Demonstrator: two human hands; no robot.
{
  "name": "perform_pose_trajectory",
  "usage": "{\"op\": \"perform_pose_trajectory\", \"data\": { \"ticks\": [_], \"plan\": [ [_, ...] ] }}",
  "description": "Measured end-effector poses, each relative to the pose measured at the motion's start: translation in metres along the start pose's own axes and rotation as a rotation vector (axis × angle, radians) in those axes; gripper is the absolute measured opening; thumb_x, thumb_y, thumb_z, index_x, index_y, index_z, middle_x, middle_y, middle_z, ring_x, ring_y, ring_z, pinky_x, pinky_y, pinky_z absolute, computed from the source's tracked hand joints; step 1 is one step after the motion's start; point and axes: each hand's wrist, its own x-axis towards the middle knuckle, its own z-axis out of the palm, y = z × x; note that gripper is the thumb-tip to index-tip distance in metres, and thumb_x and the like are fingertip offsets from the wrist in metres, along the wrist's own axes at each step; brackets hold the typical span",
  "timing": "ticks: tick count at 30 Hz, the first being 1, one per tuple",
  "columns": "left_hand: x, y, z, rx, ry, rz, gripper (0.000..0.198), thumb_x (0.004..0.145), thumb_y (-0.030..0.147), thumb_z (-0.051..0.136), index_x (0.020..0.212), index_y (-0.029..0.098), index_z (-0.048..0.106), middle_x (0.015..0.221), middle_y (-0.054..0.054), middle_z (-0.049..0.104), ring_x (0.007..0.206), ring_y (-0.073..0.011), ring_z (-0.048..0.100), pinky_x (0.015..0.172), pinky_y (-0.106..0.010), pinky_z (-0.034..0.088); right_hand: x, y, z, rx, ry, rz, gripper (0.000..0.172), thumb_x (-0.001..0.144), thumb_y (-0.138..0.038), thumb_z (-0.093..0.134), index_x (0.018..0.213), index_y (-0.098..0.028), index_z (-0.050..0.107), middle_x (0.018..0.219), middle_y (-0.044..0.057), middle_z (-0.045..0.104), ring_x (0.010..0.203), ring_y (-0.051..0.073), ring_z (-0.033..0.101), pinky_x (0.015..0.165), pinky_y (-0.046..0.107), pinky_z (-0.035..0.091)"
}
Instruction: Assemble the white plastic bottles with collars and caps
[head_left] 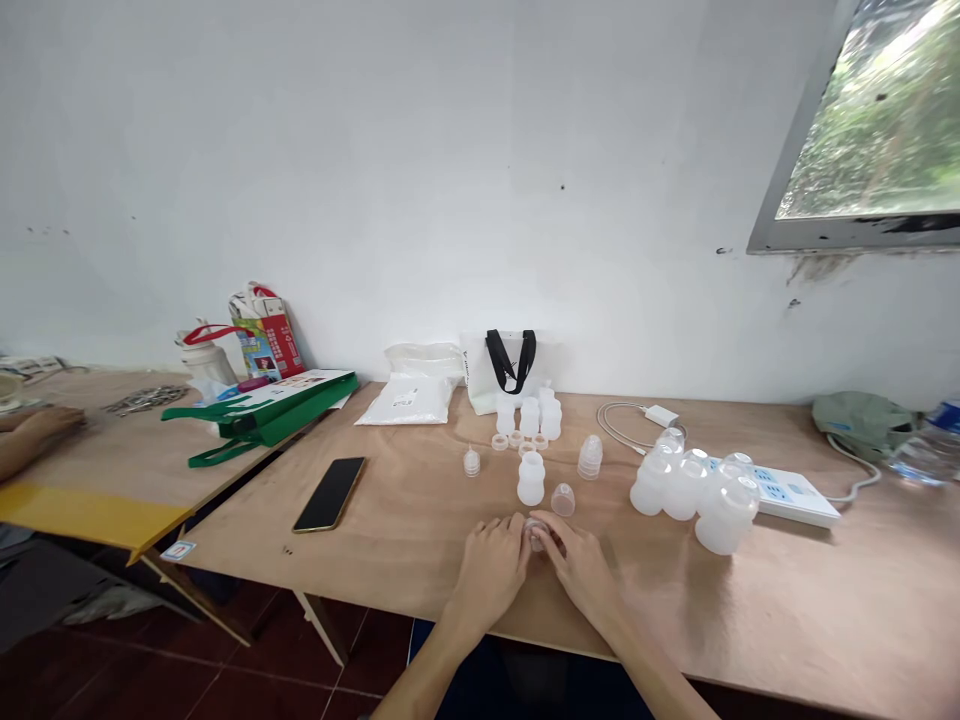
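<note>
My left hand (493, 555) and my right hand (576, 558) meet near the table's front edge. Between their fingertips both grip a small translucent bottle part (535, 537), mostly covered by the fingers. Just beyond stands an open translucent baby bottle (531, 482), with a clear dome cap (563, 500) to its right. A bottle nipple (471, 462) stands farther left, and stacked clear caps (590, 457) stand farther right. Several white rings (516, 439) lie in front of more bottle bodies (529, 416). Capped bottles (686, 487) are grouped on the right.
A black phone (330, 495) lies left on the wooden table. White packets (409, 398) and a white bag with black handles (484, 375) rest by the wall. A power strip (799, 497) sits behind the capped bottles. Another person's hand (52, 425) is at the far-left table.
</note>
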Motion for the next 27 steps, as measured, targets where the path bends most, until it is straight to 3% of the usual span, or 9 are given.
{"op": "perform_pose_trajectory", "data": {
  "ticks": [13, 21, 27],
  "plan": [
    [0.006, -0.005, 0.007, -0.045, 0.008, -0.079, 0.022, 0.104, 0.03, 0.046, 0.095, 0.022, 0.064, 0.093, -0.003, 0.074, 0.091, -0.0229, 0.07, 0.068, -0.028, 0.039, -0.002, 0.001, 0.006, -0.117, 0.014, -0.061, 0.024, 0.104, -0.03, 0.04, 0.1, -0.027, 0.064, 0.09, 0.001, 0.077, 0.077, 0.021, 0.074, 0.07, 0.029, 0.053],
    [0.005, -0.012, 0.006, -0.105, 0.006, 0.017, 0.021, 0.104, 0.029, 0.046, 0.092, 0.023, 0.062, 0.091, 0.0, 0.073, 0.084, -0.0194, 0.069, 0.063, -0.027, 0.032, -0.002, -0.003, 0.003, -0.199, -0.003, -0.023, 0.015, 0.096, -0.022, 0.045, 0.09, -0.026, 0.058, 0.073, -0.002, 0.07, 0.064, 0.019, 0.067, 0.062, 0.026, 0.045],
    [0.005, -0.004, 0.003, -0.092, 0.027, -0.04, 0.022, 0.101, 0.03, 0.051, 0.083, 0.022, 0.061, 0.085, 0.0, 0.072, 0.082, -0.0182, 0.068, 0.062, -0.028, 0.031, -0.002, -0.005, 0.004, -0.227, 0.02, 0.032, 0.011, 0.09, -0.019, 0.046, 0.085, -0.025, 0.054, 0.073, -0.002, 0.069, 0.066, 0.019, 0.067, 0.062, 0.027, 0.042]
  ]
}}
